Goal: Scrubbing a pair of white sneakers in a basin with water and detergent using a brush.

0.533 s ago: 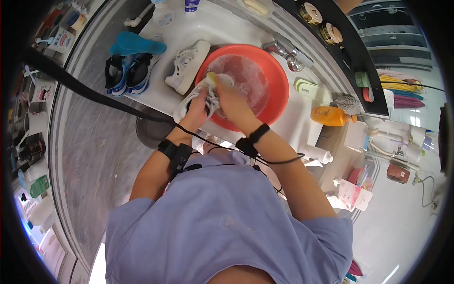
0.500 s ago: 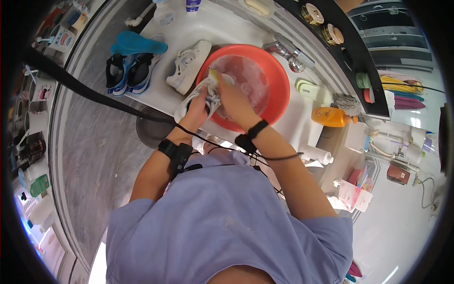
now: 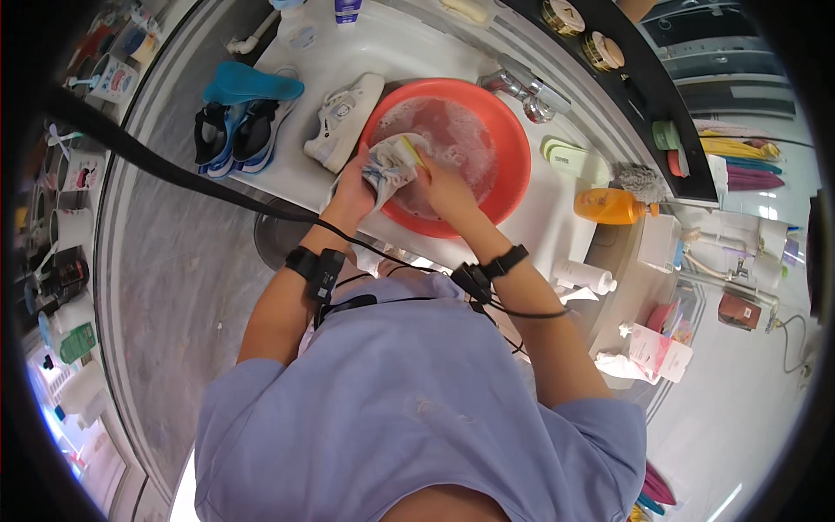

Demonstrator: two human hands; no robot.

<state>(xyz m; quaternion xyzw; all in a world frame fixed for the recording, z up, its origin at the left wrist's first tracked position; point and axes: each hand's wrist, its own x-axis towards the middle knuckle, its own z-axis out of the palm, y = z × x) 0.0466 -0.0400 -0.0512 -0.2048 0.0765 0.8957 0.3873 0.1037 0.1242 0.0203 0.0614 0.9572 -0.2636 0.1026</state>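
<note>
My left hand is closed around a white shoe, tilted over the near-left part of an orange-red basin. My right hand pinches a small yellow scrubber against the shoe's upper; its exact kind is hard to see. Sudsy, cloudy water fills the basin below both hands. The matching white shoe lies on the sink top, just left of the basin.
Blue-and-black shoes and teal insoles rest at the sink's left end. A chrome faucet overhangs the basin's far right. To the right are a pale green soap dish and an orange bottle. A black cable crosses over my left forearm.
The shoe has turned so more of its upper shows. My right hand has shifted slightly right and down, and the yellow scrubber has moved right along the shoe.
</note>
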